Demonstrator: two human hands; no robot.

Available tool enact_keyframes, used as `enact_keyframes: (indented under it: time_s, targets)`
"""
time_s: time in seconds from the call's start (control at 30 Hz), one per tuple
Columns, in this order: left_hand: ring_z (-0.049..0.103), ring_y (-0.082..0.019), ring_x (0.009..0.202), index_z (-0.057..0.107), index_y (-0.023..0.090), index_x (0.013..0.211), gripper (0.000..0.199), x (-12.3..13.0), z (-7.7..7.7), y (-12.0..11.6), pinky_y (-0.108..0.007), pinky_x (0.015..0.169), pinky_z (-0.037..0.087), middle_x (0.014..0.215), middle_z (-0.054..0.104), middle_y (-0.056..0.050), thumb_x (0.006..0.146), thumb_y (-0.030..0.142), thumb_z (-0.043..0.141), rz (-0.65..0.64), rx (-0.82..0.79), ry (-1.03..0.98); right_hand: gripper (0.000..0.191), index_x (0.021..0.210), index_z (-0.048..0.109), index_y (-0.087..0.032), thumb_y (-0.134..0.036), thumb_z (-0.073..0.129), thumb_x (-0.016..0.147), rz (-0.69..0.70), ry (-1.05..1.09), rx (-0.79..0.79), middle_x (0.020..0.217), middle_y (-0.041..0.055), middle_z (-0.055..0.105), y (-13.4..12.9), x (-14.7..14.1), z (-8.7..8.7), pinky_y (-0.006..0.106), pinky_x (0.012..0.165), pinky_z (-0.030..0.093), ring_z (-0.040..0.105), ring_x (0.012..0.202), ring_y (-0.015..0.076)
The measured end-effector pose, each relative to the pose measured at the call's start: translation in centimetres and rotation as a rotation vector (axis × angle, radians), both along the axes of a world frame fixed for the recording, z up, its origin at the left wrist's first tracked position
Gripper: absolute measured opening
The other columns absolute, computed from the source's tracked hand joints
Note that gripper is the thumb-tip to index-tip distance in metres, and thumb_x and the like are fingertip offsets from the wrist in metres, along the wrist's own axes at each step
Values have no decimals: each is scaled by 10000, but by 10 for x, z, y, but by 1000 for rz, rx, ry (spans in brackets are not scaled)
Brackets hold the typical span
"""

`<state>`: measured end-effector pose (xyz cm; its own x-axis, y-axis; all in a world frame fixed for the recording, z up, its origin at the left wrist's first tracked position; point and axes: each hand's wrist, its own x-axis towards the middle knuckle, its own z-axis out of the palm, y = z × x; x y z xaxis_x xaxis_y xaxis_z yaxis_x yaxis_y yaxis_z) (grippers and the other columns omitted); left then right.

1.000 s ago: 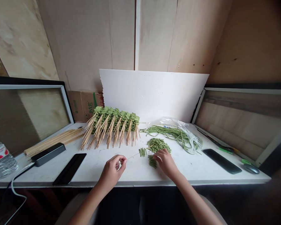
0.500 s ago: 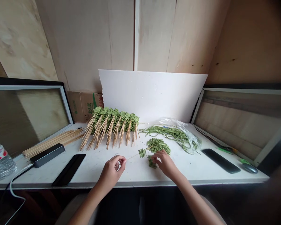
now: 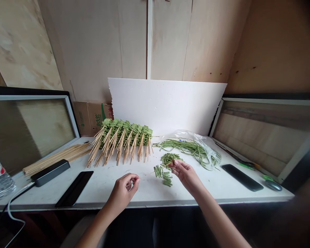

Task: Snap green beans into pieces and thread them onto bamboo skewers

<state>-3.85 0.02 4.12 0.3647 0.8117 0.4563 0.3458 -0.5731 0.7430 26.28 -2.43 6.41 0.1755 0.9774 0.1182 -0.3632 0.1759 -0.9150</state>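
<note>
My left hand [image 3: 126, 188] pinches the near end of a thin bamboo skewer [image 3: 149, 173], which points away to the right. Several short green bean pieces [image 3: 158, 171] sit side by side along its far part. At the skewer's tip my right hand [image 3: 185, 175] has thumb and fingers pinched together; what lies between them is too small to make out. Below the threaded pieces is a short row of loose bean pieces [image 3: 167, 179] on the table. A heap of cut bean pieces [image 3: 170, 157] lies just behind the right fingertips, partly covered by them.
A stack of filled bean skewers [image 3: 126, 136] stands at the back left, beside bare skewers [image 3: 59, 157]. Uncut long beans [image 3: 186, 146] lie in a clear plastic bag [image 3: 209, 146]. Phone [image 3: 74, 188], black box [image 3: 51, 172], bottle [image 3: 1, 181], dark slab [image 3: 242, 177] and mouse [image 3: 273, 185] are around.
My right hand has lifted from the loose bean row, moving up and away to the skewer's tip. The loose row looks less tight. My left hand stays nearly in place, still holding the skewer.
</note>
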Motion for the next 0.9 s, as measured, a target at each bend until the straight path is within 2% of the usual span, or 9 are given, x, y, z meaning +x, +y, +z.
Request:
enact_keyframes:
  time_s: [0.43,0.73,0.9]
  targets:
    - [443,-113,583,677,183,927,197,0,1,-1,-224,546,383,750,598,-8,982,332,560,-6,-3,21,282,900,825,-194,-429,880,753,-3,21,-16,976,107,815,-4,-8,2,284,734,561,745,989,250]
    - [477,-116,612,680,191,929,166,0,-2,1,-230,571,409,852,669,-33,973,299,561,-4,17,29,313,867,822,-187,-478,863,758,-99,-96,-7,952,138,814,-7,-13,3,310,714,559,746,989,288]
    - [471,-118,620,680,190,930,184,0,-3,0,-233,577,409,875,676,-43,976,312,551,0,33,39,338,875,819,-175,-487,866,753,-110,-94,8,954,153,814,-6,-15,-2,350,755,583,746,1013,313]
